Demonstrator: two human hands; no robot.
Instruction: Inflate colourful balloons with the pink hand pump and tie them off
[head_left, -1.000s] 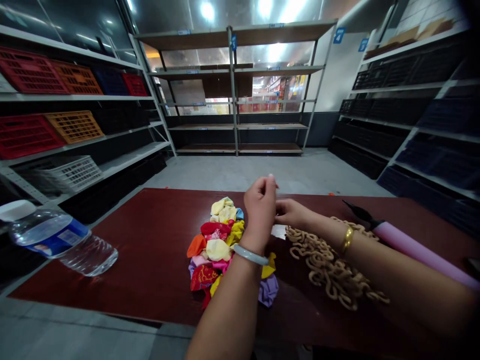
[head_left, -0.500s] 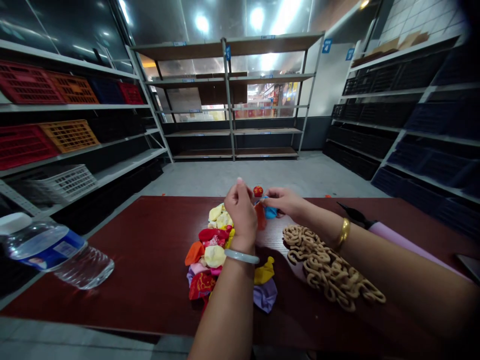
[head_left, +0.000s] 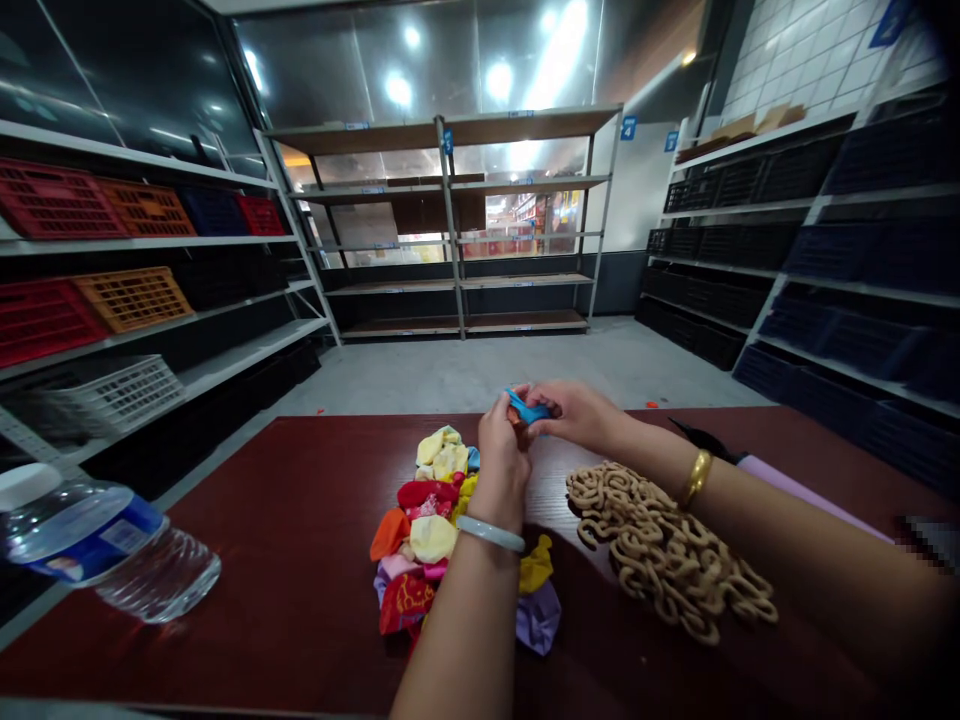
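Over the far part of the table, my left hand is closed around an orange-brown balloon, mostly hidden by the fingers. Facing it, my right hand pinches a limp blue balloon, which lies against the orange-brown one; the fingers of both hands meet there. Beside and below my left forearm lies a pile of deflated balloons in yellow, red, orange, pink and purple. A dark yellow balloon and a purple balloon rest right of that forearm. Under my right forearm is a heap of tan curled cord-like pieces.
A water bottle stands at the left of the dark red table. A pink-lilac roll-like object and a black pointed item lie at the right. Shelves with crates line both sides; a rack stands behind.
My hands have come together, bringing the blue balloon against the orange-brown one. The round red patterned part seen between them before is now hidden. The view has tilted slightly up.
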